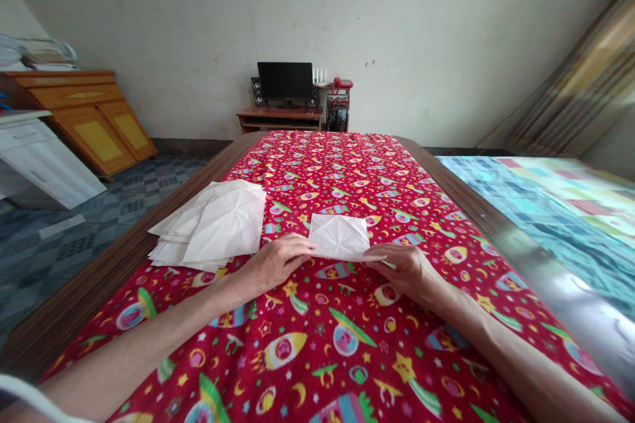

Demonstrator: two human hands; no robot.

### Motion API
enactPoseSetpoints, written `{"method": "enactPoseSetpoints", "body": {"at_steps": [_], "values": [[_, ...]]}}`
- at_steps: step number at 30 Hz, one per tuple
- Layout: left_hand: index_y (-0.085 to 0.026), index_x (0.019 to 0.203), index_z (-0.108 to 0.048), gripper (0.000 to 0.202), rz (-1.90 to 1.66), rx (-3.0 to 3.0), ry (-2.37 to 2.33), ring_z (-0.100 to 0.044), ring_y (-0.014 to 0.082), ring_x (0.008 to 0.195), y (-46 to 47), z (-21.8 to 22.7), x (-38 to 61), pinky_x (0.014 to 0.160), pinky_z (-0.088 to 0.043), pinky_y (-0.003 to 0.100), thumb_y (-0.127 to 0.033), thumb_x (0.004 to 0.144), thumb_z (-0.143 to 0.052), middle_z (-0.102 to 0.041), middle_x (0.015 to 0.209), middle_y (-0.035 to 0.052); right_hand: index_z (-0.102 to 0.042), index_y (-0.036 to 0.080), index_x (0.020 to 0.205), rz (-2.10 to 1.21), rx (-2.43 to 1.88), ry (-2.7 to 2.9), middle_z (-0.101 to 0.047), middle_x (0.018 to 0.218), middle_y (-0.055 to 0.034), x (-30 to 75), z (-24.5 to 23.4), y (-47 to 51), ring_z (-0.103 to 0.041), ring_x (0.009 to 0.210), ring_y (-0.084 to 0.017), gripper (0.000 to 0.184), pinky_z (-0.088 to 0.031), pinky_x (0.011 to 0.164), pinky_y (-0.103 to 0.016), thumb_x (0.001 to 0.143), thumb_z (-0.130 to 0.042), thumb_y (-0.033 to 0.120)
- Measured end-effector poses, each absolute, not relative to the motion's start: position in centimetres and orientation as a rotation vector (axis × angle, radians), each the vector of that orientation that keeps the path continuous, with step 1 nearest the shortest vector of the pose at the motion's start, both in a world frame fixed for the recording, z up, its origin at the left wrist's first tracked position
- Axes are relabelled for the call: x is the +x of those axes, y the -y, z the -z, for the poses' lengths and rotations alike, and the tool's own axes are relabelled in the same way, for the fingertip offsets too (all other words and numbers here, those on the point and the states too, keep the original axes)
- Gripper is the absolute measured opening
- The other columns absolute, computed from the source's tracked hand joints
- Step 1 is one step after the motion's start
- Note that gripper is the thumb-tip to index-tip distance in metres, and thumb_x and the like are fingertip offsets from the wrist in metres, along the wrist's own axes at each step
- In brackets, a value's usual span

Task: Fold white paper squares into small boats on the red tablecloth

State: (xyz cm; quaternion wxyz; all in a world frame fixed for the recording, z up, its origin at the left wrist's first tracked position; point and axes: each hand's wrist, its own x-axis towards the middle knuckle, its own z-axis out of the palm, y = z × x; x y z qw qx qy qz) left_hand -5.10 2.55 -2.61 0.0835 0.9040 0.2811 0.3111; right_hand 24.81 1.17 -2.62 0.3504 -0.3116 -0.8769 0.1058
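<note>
A white creased sheet of paper [340,232], with fold lines meeting at its middle, is held over the red patterned cloth [317,344]. Its near edge is turned up in a narrow strip. My left hand [284,256] pinches the near left corner between thumb and fingers. At the near right corner, my right hand [403,268] grips the paper the same way. To the left of my left hand lies a loose, fanned pile of similar creased white papers [223,221].
A dark wooden table edge [193,175] shows beside the cloth. Behind the table stand a monitor [286,81] and a red telephone [341,84]. Cabinets [94,120] are at the left, and a bed with a patterned cover [540,205] is at the right.
</note>
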Motion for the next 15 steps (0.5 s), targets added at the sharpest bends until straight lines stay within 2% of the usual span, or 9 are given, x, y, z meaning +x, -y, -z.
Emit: {"method": "enactPoseSetpoints", "body": {"at_steps": [3,6,8,11,15], "values": [[-0.015,0.073,-0.066,0.026,-0.935,2.597,-1.011,-0.063,0.0162,0.077,-2.8,2.6,-4.8,0.072,-0.05,0.027,-0.022,0.092,-0.05,-0.068,0.077,0.0042,-0.069,0.019,0.076,-0.422,-1.095,2.11,-0.068,0.067,0.0007,24.3,2.6,-1.3,-0.062,0.057,-0.013,0.022,-0.047,0.051,-0.02,0.087,-0.055,0.033],[-0.015,0.067,-0.062,0.028,-0.86,2.514,-1.153,-0.06,0.0134,0.071,-3.1,2.7,-4.5,0.068,-0.046,0.024,-0.023,0.091,-0.05,-0.064,0.075,0.0019,-0.059,0.017,0.056,-0.464,-1.341,2.001,-0.046,0.045,0.0049,23.6,2.4,-1.5,-0.041,0.042,-0.008,0.038,-0.03,0.041,-0.019,0.085,-0.053,0.04],[-0.016,0.066,-0.059,0.029,-0.811,2.483,-1.242,-0.058,0.0124,0.068,-3.4,2.7,-4.2,0.066,-0.044,0.023,-0.023,0.091,-0.048,-0.061,0.073,0.001,-0.055,0.016,0.054,-0.466,-1.439,1.947,-0.04,0.044,0.0055,23.1,2.3,-1.7,-0.036,0.044,-0.007,0.039,-0.026,0.043,-0.02,0.083,-0.052,0.041],[-0.016,0.065,-0.057,0.03,-0.785,2.476,-1.347,-0.054,0.0128,0.064,-3.5,2.5,-3.7,0.062,-0.04,0.024,-0.023,0.092,-0.046,-0.056,0.068,0.0003,-0.055,0.017,0.057,-0.445,-1.551,1.892,-0.044,0.049,0.0042,22.4,2.1,-1.9,-0.04,0.048,-0.008,0.035,-0.028,0.049,-0.021,0.082,-0.051,0.041],[-0.016,0.07,-0.059,0.026,-0.702,2.518,-1.504,-0.058,0.0141,0.072,-3.5,2.0,-2.8,0.065,-0.04,0.025,-0.024,0.091,-0.047,-0.059,0.081,0.0028,-0.059,0.018,0.059,-0.426,-1.68,1.888,-0.048,0.052,0.0024,22.1,1.7,-2.7,-0.045,0.052,-0.011,0.032,-0.028,0.051,-0.022,0.08,-0.05,0.04]]}}
